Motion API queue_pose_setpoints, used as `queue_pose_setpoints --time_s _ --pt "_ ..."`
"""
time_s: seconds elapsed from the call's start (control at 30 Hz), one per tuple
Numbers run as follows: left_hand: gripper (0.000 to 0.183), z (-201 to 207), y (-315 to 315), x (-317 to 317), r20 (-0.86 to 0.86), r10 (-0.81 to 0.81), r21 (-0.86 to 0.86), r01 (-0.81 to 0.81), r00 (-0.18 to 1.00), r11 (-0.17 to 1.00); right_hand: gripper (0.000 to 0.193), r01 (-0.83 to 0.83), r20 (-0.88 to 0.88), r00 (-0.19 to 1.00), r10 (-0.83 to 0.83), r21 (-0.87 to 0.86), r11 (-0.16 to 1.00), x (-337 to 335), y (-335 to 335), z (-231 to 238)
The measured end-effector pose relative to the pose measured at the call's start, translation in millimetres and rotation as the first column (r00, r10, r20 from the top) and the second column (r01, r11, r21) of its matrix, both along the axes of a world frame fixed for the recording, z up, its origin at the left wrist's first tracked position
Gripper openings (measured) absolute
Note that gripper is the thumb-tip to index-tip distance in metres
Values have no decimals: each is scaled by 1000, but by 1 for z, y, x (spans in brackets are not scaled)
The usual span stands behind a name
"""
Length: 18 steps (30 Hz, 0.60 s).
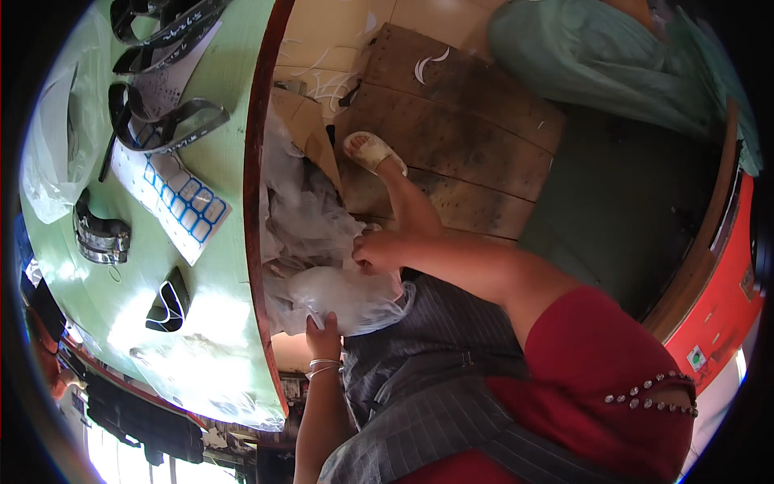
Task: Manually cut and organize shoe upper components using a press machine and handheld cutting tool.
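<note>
A translucent white plastic bag (332, 292) lies over my lap beside the table edge, bulging in its middle. My left hand (325, 335), with bangles at the wrist, is closed on the bag's near side, thumb and fingers pinching the film. At the bag's far right side, my right hand (377, 252) has its fingers curled in on the film. What the bag holds is too cloudy to make out. More crumpled clear plastic (294, 189) fills the gap between the bag and a cardboard box (310, 129).
On the left stands a green table (214, 274) with a dark red edge. It bears black curved bands (165, 121), a sheet of blue-framed labels (187, 202), a tape dispenser (103, 234) and plastic bags (68, 145). Wooden boards (459, 121) cover the floor; a large green sack (597, 64) lies beyond.
</note>
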State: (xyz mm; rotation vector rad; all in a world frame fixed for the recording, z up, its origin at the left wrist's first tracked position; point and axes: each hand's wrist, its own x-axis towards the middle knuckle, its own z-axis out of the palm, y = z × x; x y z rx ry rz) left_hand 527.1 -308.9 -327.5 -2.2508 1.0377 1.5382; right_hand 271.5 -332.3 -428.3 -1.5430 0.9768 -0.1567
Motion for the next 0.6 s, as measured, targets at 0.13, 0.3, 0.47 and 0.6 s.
queue_pose_setpoints --time_s 0.13,0.3,0.47,0.6 --pt "41 3 -18 -20 -80 37 -41 -41 996 998 17 527 39 849 -526 3 850 22 -31 4" --pt "39 14 -38 -46 -96 48 -161 -63 994 985 36 712 -224 649 -727 -157 684 44 -137 -11" --pt "39 4 -60 -62 -60 -94 -317 71 994 946 32 775 -357 397 -846 -363 517 31 -167 -53" --pt "36 -9 -65 -55 -84 195 -283 -211 977 935 25 721 -158 631 -759 -240 649 -4 -135 -28"
